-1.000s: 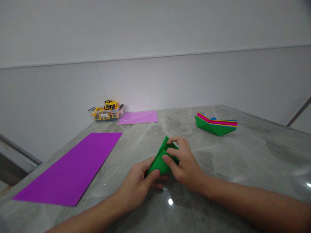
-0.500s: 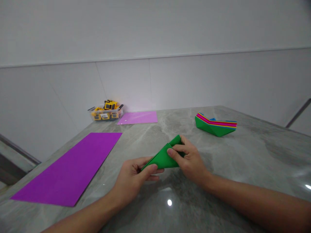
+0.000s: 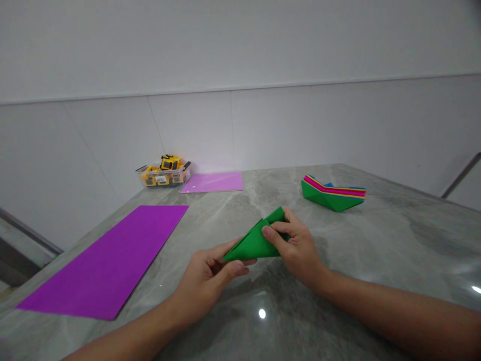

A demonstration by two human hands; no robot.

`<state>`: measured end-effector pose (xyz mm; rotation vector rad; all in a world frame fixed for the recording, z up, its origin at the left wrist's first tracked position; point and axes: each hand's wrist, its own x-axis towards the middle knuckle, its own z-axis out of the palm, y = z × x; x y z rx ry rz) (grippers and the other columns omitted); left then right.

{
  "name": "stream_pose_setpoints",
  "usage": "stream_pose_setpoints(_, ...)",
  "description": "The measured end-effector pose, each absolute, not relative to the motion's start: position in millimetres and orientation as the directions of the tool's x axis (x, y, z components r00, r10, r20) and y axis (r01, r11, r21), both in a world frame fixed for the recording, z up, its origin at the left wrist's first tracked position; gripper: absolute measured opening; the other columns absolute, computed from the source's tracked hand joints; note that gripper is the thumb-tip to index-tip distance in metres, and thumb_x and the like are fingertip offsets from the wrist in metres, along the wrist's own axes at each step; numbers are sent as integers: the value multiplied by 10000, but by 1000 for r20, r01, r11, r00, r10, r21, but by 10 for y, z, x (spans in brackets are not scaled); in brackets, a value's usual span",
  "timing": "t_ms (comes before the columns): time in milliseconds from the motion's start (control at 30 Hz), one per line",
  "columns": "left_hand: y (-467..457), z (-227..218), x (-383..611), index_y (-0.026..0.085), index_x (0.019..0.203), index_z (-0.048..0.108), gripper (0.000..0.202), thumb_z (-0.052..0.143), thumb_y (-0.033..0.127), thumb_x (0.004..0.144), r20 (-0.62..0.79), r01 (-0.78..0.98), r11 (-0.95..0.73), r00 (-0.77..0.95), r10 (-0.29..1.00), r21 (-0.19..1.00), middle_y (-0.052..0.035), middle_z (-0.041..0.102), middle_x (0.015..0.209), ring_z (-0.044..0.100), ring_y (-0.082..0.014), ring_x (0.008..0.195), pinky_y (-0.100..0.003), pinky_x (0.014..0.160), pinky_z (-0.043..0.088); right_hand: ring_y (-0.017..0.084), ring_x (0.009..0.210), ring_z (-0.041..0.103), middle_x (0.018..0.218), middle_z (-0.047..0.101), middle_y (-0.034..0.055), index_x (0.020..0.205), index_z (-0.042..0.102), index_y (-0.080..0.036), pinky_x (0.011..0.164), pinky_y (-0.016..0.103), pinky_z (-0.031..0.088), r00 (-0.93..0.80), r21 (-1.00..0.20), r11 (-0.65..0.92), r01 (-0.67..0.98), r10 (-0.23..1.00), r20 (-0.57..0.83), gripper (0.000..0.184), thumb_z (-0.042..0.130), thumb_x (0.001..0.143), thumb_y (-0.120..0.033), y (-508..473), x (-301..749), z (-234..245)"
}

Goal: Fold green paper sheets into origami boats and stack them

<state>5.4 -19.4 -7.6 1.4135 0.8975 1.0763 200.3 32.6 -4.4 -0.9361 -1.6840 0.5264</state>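
Observation:
A green sheet of paper (image 3: 254, 242), folded into a layered triangle, is held just above the table in front of me. My right hand (image 3: 291, 240) pinches its right part, thumb on the near face and fingers at the back and inside the fold. At the left tip, my left hand (image 3: 212, 273) cradles the paper, with fingers behind and under it. The left thumb lies below the lower edge, off the near face. A folded paper boat (image 3: 334, 194), green below with pink, yellow and blue bands along the rim, sits farther back on the right.
A flat purple sheet (image 3: 112, 260) lies on the grey marbled table (image 3: 361, 260) to the left. At the back, a pinkish-purple stack of paper (image 3: 216, 182) lies beside a clear plastic box (image 3: 165, 178) containing yellow toy vehicles (image 3: 170, 162). A pale wall (image 3: 278, 128) borders the table's far side.
The folded green paper has shifted slightly right and up with my right hand. My left thumb has slid off its near face to below the edge.

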Motion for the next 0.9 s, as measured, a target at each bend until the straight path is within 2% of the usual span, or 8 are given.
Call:
stream_pose_setpoints(233,-194,-8,76,119,1001,736,320,629,388,866,132,134,-159,192,973,978,-92,770,857,741,-265,834,-336,683,634,154,648,442,726,433,21,501,562,-182,593,298,376,-100,-772,538,339,836,539,380,572,840,-352,319,1993,-47)
stream_pose_setpoints(333,-216,1,78,119,969,734,339,589,414,887,167,154,-198,189,968,968,-99,770,852,746,-261,806,-324,660,634,154,648,438,716,426,20,497,549,-183,594,295,374,-106,-776,529,343,843,528,386,569,838,-364,309,1989,-35)
stream_pose_setpoints(533,-253,30,63,133,837,728,365,532,431,914,285,249,-314,145,947,916,-90,768,732,729,-201,575,-249,522,599,152,649,441,719,422,19,493,538,-180,591,294,367,-116,-776,537,332,839,532,400,561,845,-368,255,1966,-16)
stream_pose_setpoints(700,-243,60,52,164,881,752,274,561,359,898,284,319,-329,180,942,889,-59,776,756,729,-186,578,-233,529,586,158,657,448,714,432,20,504,567,-183,591,294,370,-110,-792,519,323,851,513,382,565,844,-357,265,1969,-19)
stream_pose_setpoints(900,-225,56,28,202,801,765,184,654,344,838,291,438,-348,194,937,829,-20,770,704,724,-177,557,-213,534,548,157,648,442,703,428,19,501,564,-183,583,294,364,-127,-807,496,320,867,483,394,555,846,-373,288,1988,-38)
